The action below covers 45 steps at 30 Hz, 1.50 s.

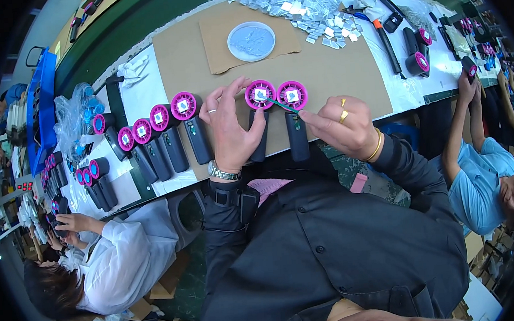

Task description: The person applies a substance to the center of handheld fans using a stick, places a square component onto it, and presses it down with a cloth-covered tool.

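My left hand (232, 132) has its thumb and fingers around the round head of a dark handheld fan-like device (260, 94) with a magenta ring. At the ring's centre is a white square with a grey-blue smear. A thin green stick (284, 106) is pinched in my right hand (346, 128), its tip at that head's edge. Beside it lies a second such device (298, 137), its white square also smeared. Left of my hands, a row of similar devices (174, 148) lies with heads upward. Beyond them a white dish (231, 51) holds grey-blue paste.
Small silvery square plates (334, 29) spill from clear plastic bags (282, 0) at the back. An orange-and-black tool (386, 43) and more devices (419, 62) lie right on the cardboard-covered table (346, 84). People work at left (127, 256) and right (476, 176).
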Motion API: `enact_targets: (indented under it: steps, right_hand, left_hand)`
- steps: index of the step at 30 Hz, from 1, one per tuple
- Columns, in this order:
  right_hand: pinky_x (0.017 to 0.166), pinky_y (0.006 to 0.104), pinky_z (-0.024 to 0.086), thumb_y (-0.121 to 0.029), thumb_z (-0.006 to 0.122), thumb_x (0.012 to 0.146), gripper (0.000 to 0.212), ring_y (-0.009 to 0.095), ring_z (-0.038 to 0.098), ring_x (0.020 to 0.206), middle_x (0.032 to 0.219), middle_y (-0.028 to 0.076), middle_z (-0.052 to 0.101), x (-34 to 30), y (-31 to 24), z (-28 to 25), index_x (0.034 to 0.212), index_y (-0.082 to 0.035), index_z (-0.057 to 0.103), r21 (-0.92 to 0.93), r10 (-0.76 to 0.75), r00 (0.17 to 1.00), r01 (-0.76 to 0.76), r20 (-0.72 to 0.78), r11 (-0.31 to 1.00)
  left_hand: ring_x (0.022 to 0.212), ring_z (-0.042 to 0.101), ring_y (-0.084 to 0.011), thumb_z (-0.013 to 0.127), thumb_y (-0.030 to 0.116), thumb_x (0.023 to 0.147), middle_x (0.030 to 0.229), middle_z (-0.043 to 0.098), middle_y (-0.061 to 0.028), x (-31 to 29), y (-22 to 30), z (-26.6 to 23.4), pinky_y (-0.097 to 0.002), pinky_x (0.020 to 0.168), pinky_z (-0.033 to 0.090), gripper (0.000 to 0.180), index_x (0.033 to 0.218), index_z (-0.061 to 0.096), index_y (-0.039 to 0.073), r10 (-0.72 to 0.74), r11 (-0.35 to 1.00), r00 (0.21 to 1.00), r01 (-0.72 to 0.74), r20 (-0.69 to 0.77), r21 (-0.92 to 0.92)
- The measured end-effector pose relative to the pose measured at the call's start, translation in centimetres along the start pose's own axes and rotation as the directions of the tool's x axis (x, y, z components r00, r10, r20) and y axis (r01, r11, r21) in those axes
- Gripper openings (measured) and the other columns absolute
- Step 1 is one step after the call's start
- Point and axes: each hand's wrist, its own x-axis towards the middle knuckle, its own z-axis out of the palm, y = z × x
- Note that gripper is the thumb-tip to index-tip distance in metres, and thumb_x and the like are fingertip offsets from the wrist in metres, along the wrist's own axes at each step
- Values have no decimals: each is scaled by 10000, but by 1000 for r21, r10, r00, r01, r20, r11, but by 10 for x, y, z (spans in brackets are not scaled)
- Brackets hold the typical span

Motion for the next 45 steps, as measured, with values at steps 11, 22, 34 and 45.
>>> enact_targets:
  steps: [11,22,34,45]
  right_hand:
    - [533,274,369,64,843,849,220,88,520,596,711,19,587,-3,-3,10,1063,19,822,326,469,876,-413,-112,850]
    - [613,209,375,-17,789,982,147,16,526,699,819,-39,676,-7,10,14,1118,32,817,662,806,577,-657,133,361]
    - [650,292,468,-95,777,1003,182,138,608,696,858,33,706,25,88,34,1167,-35,826,298,601,799,-568,-21,767]
    - [821,381,542,-138,717,1036,282,317,673,942,1095,127,698,20,119,61,1305,-73,771,-95,286,956,-280,65,955]
  left_hand:
    - [1330,515,-302,809,154,821,1357,735,-10,1,2,-1,-489,1177,247,707,1486,573,107,-3,1000,1000,3,6,4]
    - [1343,512,-314,805,154,827,1371,731,-38,0,1,-1,-493,1185,253,705,1489,566,102,-3,1000,1000,3,15,0]
    - [977,676,-277,715,81,1021,1101,728,-132,-19,5,-19,-344,845,518,197,1200,678,8,-135,984,973,109,-186,-143]
    - [635,531,-193,752,119,1031,716,568,-78,-44,15,-21,-348,611,421,233,877,633,-9,-387,908,907,343,-166,-240]
